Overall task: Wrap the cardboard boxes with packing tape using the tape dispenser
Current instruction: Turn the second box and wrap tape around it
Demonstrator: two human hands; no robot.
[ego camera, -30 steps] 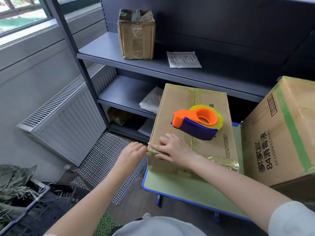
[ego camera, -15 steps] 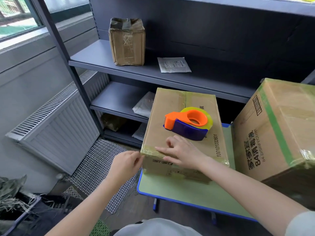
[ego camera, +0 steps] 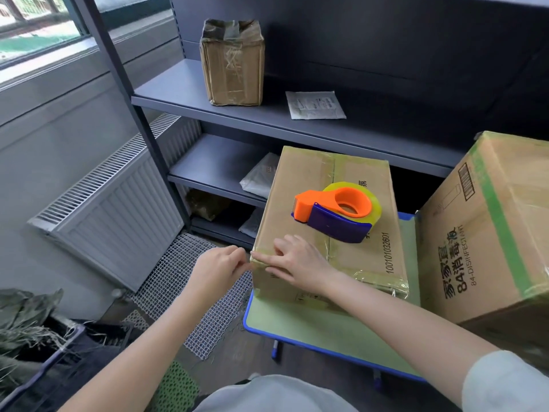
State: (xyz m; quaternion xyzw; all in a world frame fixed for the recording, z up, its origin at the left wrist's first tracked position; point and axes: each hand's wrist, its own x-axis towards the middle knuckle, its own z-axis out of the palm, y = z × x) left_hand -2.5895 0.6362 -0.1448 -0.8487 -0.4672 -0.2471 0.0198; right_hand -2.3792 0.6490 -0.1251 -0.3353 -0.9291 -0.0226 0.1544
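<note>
Barely shifted in last second: right hand (ego camera: 297,266) flat, straight fingers pressing yellowish packing tape (ego camera: 380,279) onto near-left corner of flat brown cardboard box (ego camera: 300,182); left hand (ego camera: 219,272) curled at same corner, grip on tape unclear. Orange-and-blue plastic tape dispenser (ego camera: 335,214) idle atop box, so likely just sealing this strip.

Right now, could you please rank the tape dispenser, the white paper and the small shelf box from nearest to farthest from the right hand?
1. Tape dispenser, on the cardboard box just beyond the right hand.
2. White paper, flat on the upper shelf, straight ahead.
3. Small box, same shelf, farther back and left.
</note>
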